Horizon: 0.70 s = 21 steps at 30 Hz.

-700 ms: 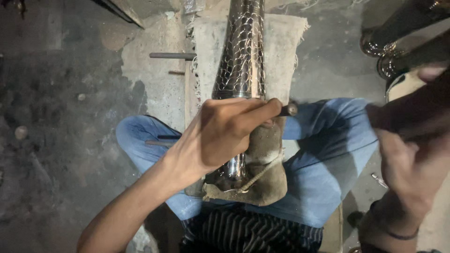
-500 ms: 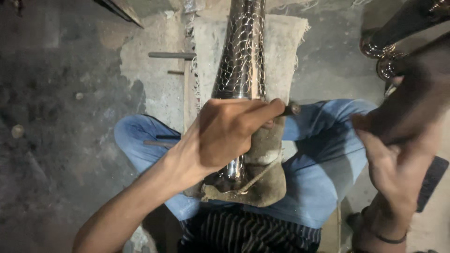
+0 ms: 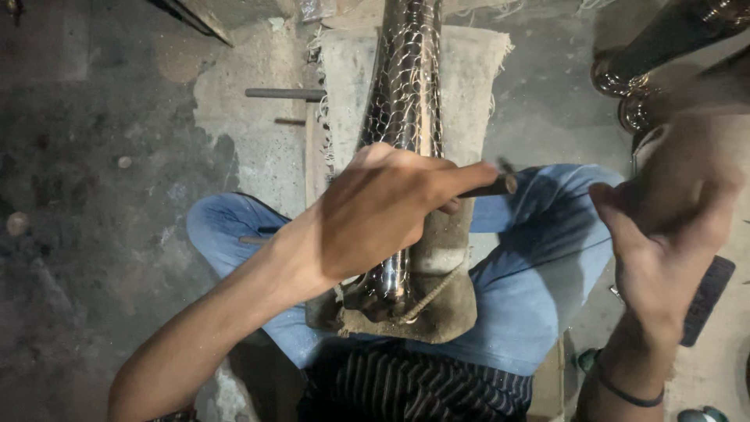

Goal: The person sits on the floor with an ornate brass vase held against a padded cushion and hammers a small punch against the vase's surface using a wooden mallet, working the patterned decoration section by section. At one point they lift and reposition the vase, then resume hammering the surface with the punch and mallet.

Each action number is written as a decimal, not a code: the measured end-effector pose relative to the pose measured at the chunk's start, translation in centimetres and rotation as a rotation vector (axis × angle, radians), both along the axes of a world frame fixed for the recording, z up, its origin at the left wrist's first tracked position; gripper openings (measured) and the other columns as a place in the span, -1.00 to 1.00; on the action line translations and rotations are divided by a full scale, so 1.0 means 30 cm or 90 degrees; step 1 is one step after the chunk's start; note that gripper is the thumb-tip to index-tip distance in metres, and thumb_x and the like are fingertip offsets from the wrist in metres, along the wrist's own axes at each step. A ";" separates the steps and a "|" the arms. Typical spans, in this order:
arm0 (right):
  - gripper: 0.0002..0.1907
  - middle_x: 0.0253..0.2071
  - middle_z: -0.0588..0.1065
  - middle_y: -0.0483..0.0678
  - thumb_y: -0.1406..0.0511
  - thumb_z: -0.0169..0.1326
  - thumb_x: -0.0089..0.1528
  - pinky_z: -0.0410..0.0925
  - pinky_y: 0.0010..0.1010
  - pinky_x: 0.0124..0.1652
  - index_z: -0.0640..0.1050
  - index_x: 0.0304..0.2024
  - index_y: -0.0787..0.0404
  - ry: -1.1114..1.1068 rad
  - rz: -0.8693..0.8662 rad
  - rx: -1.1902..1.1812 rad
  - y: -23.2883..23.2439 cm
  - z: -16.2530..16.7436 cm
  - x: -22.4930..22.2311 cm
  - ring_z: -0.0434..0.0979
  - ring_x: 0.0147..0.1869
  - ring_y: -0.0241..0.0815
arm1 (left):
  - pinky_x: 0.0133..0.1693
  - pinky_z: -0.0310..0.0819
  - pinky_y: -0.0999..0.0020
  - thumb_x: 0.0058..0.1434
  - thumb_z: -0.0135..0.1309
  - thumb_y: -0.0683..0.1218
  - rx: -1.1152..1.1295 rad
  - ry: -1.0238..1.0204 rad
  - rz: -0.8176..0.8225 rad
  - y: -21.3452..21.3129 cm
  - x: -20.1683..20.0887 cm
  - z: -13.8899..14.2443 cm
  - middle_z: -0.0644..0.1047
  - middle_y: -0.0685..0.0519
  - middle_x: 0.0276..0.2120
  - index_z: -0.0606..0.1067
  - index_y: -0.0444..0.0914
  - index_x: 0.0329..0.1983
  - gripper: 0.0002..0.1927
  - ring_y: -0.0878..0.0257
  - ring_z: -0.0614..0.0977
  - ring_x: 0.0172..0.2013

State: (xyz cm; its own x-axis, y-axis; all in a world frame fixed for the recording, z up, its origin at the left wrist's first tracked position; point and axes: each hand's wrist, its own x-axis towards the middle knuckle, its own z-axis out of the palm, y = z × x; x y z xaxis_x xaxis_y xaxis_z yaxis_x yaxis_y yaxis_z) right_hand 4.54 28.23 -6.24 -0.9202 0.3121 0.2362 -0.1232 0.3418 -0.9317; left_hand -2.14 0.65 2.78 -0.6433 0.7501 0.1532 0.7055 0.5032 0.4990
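Blue jeans (image 3: 539, 273), striped shirt (image 3: 422, 387), dark wristband (image 3: 625, 391), possibly rubber.

Under the left hand (image 3: 375, 215) lies a glossy metal tube (image 3: 406, 86), its polished surface scored with a scale-like pattern. Beneath it sits coarse, frayed cloth padding (image 3: 461, 86), matt and dusty. Around lies rough grey concrete floor (image 3: 101, 156).

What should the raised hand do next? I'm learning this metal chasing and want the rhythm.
Probably bring the right hand down toward the punch. It is lifted and blurred, apart from the work; what it grips cannot be told. The left hand pins the punch against the patterned shiny metal tube, which lies on the cloth pad across the lap, so the tool looks set for a strike.
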 end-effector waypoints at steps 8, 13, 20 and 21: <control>-0.40 0.00 0.51 0.13 0.56 0.22 0.18 0.42 -0.37 0.08 0.40 0.28 0.45 0.042 0.091 0.227 -0.024 -0.029 0.023 0.56 0.01 -0.11 | -0.65 0.52 0.34 0.28 -0.12 -0.49 0.011 0.000 -0.004 -0.021 0.004 -0.038 0.68 -0.12 -0.30 0.53 -0.25 0.18 -0.50 0.24 0.66 -0.62; -0.39 -0.03 0.55 0.25 0.66 0.19 0.07 0.44 -0.26 -0.01 0.44 0.19 0.47 0.037 0.155 0.422 -0.042 0.157 -0.027 0.60 -0.01 0.04 | -0.50 0.61 0.40 0.35 0.00 -0.40 0.111 0.033 0.052 -0.027 0.039 -0.094 0.68 -0.09 -0.20 0.55 -0.23 0.13 -0.64 0.23 0.70 -0.43; -0.15 -0.11 0.48 0.05 0.51 0.25 0.06 0.41 -0.32 0.01 0.36 0.41 0.15 -0.136 0.207 0.520 -0.046 0.337 -0.053 0.54 -0.05 -0.08 | -0.37 0.65 0.32 0.17 0.08 -0.38 0.158 0.051 0.165 -0.049 0.101 -0.093 0.68 -0.01 -0.25 0.54 -0.23 0.19 -0.50 0.19 0.72 -0.36; -0.26 0.01 0.47 -0.01 0.50 0.17 0.19 0.41 -0.39 0.08 0.30 0.43 0.17 -0.084 0.201 0.332 -0.058 0.337 -0.043 0.54 0.04 -0.18 | -0.28 0.69 0.27 0.06 0.07 -0.39 0.187 0.062 0.172 -0.058 0.108 -0.092 0.67 0.02 -0.27 0.52 -0.23 0.23 -0.39 0.16 0.74 -0.31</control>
State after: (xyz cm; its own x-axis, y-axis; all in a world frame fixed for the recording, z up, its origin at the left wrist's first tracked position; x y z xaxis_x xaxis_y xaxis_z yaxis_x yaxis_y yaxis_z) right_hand 3.26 26.49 3.85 -0.9810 -0.1054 0.1627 -0.1880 0.7213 -0.6667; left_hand 1.11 -1.10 0.01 -0.7834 0.4713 0.4053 0.6182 0.5232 0.5866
